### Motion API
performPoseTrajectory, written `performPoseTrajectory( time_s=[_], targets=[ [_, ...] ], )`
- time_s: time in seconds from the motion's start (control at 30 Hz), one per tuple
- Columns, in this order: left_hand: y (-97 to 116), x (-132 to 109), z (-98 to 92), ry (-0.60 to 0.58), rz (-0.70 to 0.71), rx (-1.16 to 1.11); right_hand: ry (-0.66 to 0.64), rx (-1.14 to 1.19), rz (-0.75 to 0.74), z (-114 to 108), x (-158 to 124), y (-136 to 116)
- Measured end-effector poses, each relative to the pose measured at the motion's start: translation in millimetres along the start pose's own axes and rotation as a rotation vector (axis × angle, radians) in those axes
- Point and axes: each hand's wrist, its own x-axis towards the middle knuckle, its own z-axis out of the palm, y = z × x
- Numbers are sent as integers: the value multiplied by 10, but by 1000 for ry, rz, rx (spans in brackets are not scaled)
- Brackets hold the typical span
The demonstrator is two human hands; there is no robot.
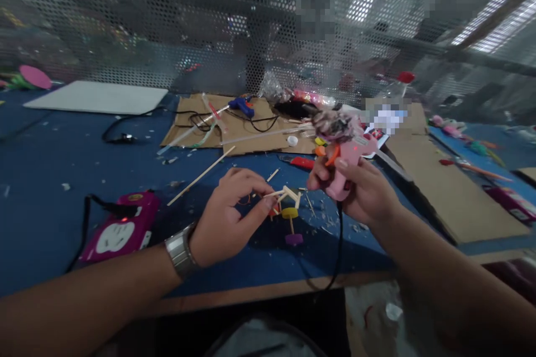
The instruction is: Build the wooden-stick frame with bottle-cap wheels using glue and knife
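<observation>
My left hand (228,216), with a metal watch (180,251) on its wrist, pinches a small model of thin wooden sticks (286,196) above the blue table (50,178). A yellow disc (289,213) and a purple piece (293,239) hang on a stick below the model. My right hand (360,189) grips a pink glue gun (345,153) with an orange trigger, held just right of the model. Its black cord (338,245) drops over the table's front edge.
A pink power strip (121,228) lies at the left with a black cable. Cardboard sheets (238,122) (452,195), a blue glue gun (242,105), long sticks (201,177), a white board (98,97) and scraps lie behind. A perforated metal screen (167,22) closes the back.
</observation>
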Motion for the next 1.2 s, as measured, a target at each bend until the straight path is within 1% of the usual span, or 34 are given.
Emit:
performPoseTrajectory(
  time_s=[0.07,0.13,0.23,0.3,0.37,0.47,0.53,0.7,0.8,0.93,1.03,1.1,1.2],
  targets=[
    [20,1,-1,-23,-25,19,-16,-24,-15,48,29,85],
    [32,-8,0,-45,-46,49,-53,-42,-18,38,28,181],
    [28,-36,7,-73,-91,54,-107,-88,-29,-59,-20,301],
    [18,-59,15,-88,-131,49,-130,-146,5,-131,-83,346],
    [9,-81,24,-87,-154,56,-164,-244,84,-172,-156,358],
    [6,-97,33,-120,-168,69,-191,-353,149,-154,-231,343],
    [14,-93,30,-147,-161,86,-237,-335,189,-119,-244,335],
    [37,-72,6,-173,-128,127,-355,-195,189,-71,-223,336],
    [29,-68,3,-184,-115,154,-366,-248,235,-57,-205,306],
    [14,-75,13,-161,-128,166,-299,-375,196,-49,-197,252],
    [11,-78,21,-147,-162,203,-226,-332,199,-88,-202,261],
    [4,-78,29,-185,-165,260,-141,-274,202,-129,-194,300],
    [-26,-85,49,-313,-139,368,31,-215,123,-174,-153,372]
  ],
)
